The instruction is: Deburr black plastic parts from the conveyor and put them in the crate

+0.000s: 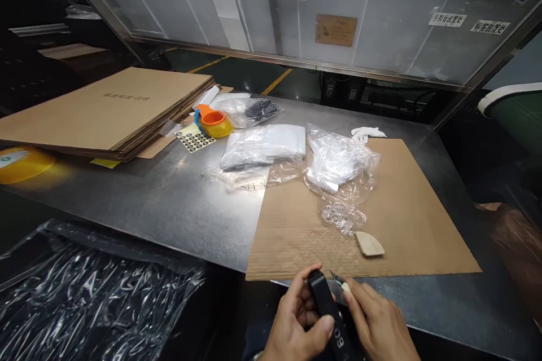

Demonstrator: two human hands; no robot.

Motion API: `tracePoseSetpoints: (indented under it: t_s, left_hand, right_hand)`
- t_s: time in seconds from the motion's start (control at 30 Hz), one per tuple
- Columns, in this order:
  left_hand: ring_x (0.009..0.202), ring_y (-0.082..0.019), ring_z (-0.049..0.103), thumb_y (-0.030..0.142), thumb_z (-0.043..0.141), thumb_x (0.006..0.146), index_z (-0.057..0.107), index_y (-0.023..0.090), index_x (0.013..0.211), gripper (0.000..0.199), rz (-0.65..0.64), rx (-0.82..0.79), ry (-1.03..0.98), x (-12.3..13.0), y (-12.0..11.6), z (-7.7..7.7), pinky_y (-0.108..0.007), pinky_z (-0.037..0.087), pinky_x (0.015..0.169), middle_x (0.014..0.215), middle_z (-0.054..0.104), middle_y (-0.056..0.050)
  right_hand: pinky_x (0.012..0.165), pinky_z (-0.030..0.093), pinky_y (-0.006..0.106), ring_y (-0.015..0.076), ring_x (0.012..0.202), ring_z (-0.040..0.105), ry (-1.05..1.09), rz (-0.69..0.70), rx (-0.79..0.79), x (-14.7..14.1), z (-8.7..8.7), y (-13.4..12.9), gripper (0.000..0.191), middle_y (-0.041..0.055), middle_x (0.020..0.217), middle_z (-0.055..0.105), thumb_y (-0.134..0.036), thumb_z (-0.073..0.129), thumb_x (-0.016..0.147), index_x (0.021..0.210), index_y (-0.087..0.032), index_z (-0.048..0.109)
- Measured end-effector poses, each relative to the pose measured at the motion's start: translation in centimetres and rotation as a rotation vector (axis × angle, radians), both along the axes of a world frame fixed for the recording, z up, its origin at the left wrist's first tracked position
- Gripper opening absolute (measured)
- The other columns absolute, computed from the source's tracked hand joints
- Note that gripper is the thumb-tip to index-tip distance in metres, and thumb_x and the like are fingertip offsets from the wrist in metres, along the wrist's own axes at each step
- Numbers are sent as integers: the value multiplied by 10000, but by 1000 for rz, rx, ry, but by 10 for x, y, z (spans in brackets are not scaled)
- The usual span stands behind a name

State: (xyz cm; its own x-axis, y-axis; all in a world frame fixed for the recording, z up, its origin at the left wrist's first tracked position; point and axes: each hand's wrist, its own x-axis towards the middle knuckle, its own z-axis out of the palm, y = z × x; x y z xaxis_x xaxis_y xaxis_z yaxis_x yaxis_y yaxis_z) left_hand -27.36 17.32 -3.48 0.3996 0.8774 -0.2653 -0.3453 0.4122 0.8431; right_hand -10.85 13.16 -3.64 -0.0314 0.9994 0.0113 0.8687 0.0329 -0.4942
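Note:
My left hand is closed round a long black object with pale characters on its side, held below the front edge of the table. Close on its right, my right hand grips a small knife with a pointed blade and a pale handle. The blade tip lies beside the upper end of the black object; whether they touch I cannot tell. Just beyond my hands, a pale wedge-shaped piece rests on the cardboard sheet.
Clear bags with white contents lie mid-table, a white glove behind. Further left are an orange and yellow tape roll, a sticker sheet and stacked cardboard. Black plastic fills the lower left.

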Motion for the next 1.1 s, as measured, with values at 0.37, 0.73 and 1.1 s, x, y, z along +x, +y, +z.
tracePoseSetpoints:
  t_s: [0.37,0.73,1.1]
  left_hand:
    - [756,-150,593,407,754,638,468,196,1175,645,-10,-97,-52,1,2,8,-250,462,676,904,636,-66]
    - [769,-205,621,456,751,623,433,199,1194,702,-56,-31,-71,-2,0,-1,-311,491,677,918,615,-87]
    - [607,-119,603,469,780,585,455,221,968,560,90,-194,-104,2,17,-8,-198,484,442,896,572,-9]
  right_hand:
    - [580,420,207,134,638,554,651,-81,-238,-2,24,13,365,3,714,605,-478,363,907,951,-189,582]
    - [551,355,196,87,567,399,1035,-231,-354,-14,5,39,378,-63,622,419,-559,531,801,753,-190,469]
    - [650,499,273,223,830,649,136,-360,21,70,-27,36,378,60,888,677,-498,389,880,1036,-214,583]
